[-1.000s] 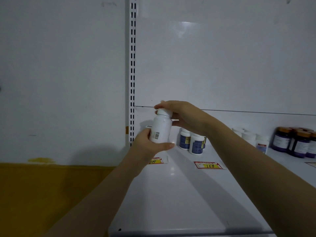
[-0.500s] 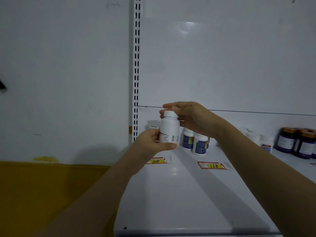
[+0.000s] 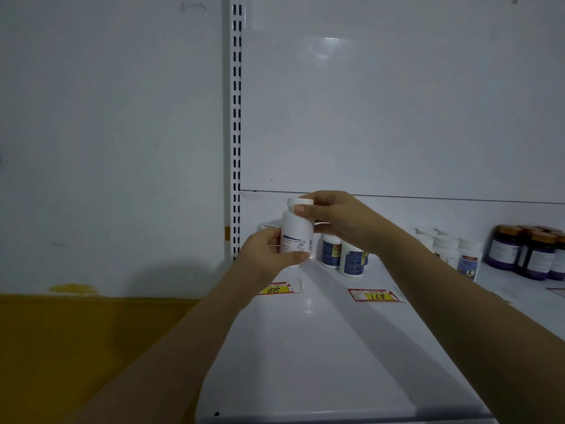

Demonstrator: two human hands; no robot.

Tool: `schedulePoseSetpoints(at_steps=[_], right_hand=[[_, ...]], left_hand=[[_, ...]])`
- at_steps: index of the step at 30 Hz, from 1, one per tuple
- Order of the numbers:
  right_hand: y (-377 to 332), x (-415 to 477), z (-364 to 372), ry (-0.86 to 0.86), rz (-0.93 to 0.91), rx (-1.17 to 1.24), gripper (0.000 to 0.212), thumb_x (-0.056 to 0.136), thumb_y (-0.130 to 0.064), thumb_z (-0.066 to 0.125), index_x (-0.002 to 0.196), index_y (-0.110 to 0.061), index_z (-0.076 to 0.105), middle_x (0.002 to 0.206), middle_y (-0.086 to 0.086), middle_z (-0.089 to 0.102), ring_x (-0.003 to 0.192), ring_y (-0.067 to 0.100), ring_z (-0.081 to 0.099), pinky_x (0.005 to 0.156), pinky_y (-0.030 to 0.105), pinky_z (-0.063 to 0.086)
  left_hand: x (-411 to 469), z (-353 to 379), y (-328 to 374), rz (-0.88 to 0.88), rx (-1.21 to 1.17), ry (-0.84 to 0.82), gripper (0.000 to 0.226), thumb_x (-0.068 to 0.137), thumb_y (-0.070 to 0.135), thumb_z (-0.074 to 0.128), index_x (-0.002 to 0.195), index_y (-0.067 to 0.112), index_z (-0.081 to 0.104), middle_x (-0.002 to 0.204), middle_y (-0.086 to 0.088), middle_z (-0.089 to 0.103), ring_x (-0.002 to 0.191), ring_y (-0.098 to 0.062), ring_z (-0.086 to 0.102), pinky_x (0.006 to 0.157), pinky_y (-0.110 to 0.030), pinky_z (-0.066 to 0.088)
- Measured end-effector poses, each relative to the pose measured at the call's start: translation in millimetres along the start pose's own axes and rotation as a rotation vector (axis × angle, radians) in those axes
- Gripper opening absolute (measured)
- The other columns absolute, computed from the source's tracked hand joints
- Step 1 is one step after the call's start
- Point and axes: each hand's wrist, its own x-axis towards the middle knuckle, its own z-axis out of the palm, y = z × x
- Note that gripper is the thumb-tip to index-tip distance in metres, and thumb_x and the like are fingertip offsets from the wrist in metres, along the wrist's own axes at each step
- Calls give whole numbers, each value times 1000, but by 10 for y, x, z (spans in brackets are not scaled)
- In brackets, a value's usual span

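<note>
A white pill bottle (image 3: 296, 231) with a white cap and a blue-marked label is held upright above the back left of a white shelf (image 3: 305, 362). My left hand (image 3: 269, 252) grips its lower body from the left, thumb across the front. My right hand (image 3: 339, 221) holds the cap and upper part from the right, fingers curled round the top.
Two white bottles with blue labels (image 3: 342, 255) stand just right of the held one. More white bottles (image 3: 452, 252) and dark purple jars with orange lids (image 3: 532, 252) stand further right. Price tags "88" (image 3: 275, 289) and "168" (image 3: 374, 295) lie on the shelf. A slotted upright (image 3: 235, 117) rises at left.
The bottle has been turned in my hands, so the blue-marked label now faces me instead of the barcode side. Both hands keep their hold in about the same place.
</note>
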Motion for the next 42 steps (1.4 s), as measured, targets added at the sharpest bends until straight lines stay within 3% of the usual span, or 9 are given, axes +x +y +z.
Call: schedulePoseSetpoints(at_steps=[6,12,18,22,25,28,31,35,42], right_hand=[[13,-13,-32,0,-9,-1,23,87,-23,65,109,-18,63,105,0,70,92,10,69,75,18,55],[62,5,-46,8,19,-29,33,88,-26,65,119,-15,60,113,4,67,99,15,67,78,20,55],[-153,122,24,-101,76,-319,33,89,-24,63,119,-12,57,113,3,65,92,11,65,67,13,53],[-390,326,229,-129,14,-538,35,86,-27,67,112,-3,62,107,9,67,87,15,67,78,25,56],[-537,453,470,-104,-62,-706,39,86,-28,67,115,-3,60,111,11,66,91,22,67,89,37,54],[-642,508,742,-96,-148,-826,47,89,-26,62,132,-10,51,132,9,55,114,23,56,94,29,45],[-713,530,1026,-119,-210,-884,42,90,-23,57,129,-8,55,131,9,55,119,25,51,89,26,42],[-799,560,1434,-183,-245,-896,40,88,-19,57,122,2,58,125,21,58,114,33,54,95,43,47],[-1015,668,2181,-343,-377,-892,37,89,-24,60,120,-4,60,122,13,60,113,27,54,86,34,47]], left_hand=[[48,55,-31,-11,13,16,48,74,13,78,117,11,57,111,-4,66,98,-17,64,83,-23,51],[51,79,-35,-4,82,7,45,75,14,77,116,12,57,104,2,64,84,-7,61,63,-10,49],[42,-108,-16,5,312,25,50,76,19,76,120,9,54,117,-5,64,101,-20,62,90,-33,52],[-45,-446,-42,8,550,63,53,80,29,72,126,14,52,120,1,59,102,-12,55,87,-23,44],[-143,-819,-118,-74,888,75,57,86,37,64,134,12,44,129,-5,49,112,-18,49,89,-28,42],[-275,-1179,-247,-213,1157,71,51,91,38,55,131,8,42,131,-12,44,118,-26,47,93,-36,42],[-425,-1370,-349,-312,1231,58,48,92,36,53,130,8,42,130,-12,44,117,-27,47,93,-37,43],[-612,-1503,-438,-349,1249,87,48,91,37,54,129,9,44,127,-12,48,110,-27,51,89,-35,46],[-1111,-1934,-438,-473,1297,180,42,93,31,52,127,9,46,123,-11,49,104,-27,53,78,-33,46]])
